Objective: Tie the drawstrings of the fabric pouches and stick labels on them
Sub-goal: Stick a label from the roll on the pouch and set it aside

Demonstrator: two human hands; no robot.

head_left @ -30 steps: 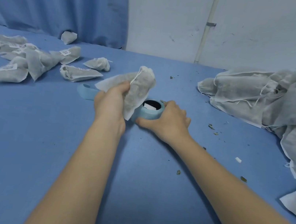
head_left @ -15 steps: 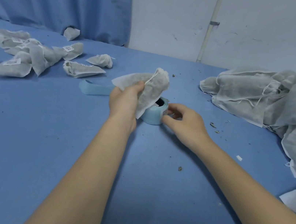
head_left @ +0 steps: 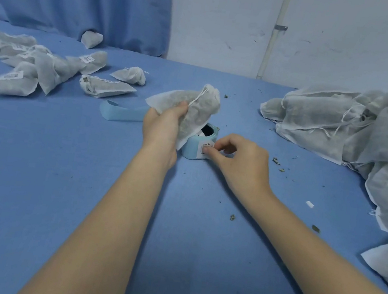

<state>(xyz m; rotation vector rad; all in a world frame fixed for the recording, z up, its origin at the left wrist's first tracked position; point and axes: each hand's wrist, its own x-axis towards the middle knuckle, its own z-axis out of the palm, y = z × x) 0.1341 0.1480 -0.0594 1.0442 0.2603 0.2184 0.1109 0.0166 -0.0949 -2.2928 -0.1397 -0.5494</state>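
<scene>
My left hand point(head_left: 161, 129) grips a filled white fabric pouch point(head_left: 193, 107) with its drawstring tied, held up above the table's middle. Just below it sits a light blue label dispenser point(head_left: 193, 150). A white printed label point(head_left: 206, 146) shows on the dispenser's near side, and my right hand point(head_left: 238, 162) pinches it between thumb and forefinger.
Several labelled pouches point(head_left: 26, 66) lie spread at the left. A big heap of untied pouches point(head_left: 367, 127) fills the right side. A light blue lid point(head_left: 122, 112) lies left of the dispenser. Small crumbs and a paper scrap point(head_left: 309, 204) dot the blue table point(head_left: 45, 175).
My right hand has come round from the dispenser's far side to its near side and now pinches the label. The left hand with the pouch has shifted slightly right.
</scene>
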